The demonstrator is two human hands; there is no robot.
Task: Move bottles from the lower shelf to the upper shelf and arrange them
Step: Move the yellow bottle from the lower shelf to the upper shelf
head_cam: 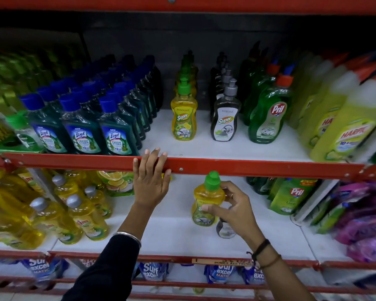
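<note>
Right hand (pixel 228 205) gripping yellow bottle (pixel 206 200), fingers wrapping its body, long axis upright, just below red rail (pixel 248 166). Left hand (pixel 151 177) lying open-fingered on rail, holding nothing. Yellow row (pixel 183 114) waiting above rail, slightly leftward.

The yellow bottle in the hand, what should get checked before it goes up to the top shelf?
1. Right hand has the yellow bottle held: ok, fingers wrap its body.
2. Green cap closed: cannot tell.
3. Room on the upper shelf in front of the yellow Patanjali row: ok, bare white space there.
4. Way up clear: not ok, the red shelf edge sits right above the cap, so bring the bottle out first.
5. Left hand out of the way: ok, it rests on the edge, left of the gap.
6. Grey bottle behind it: cannot tell if it is touched.
</note>
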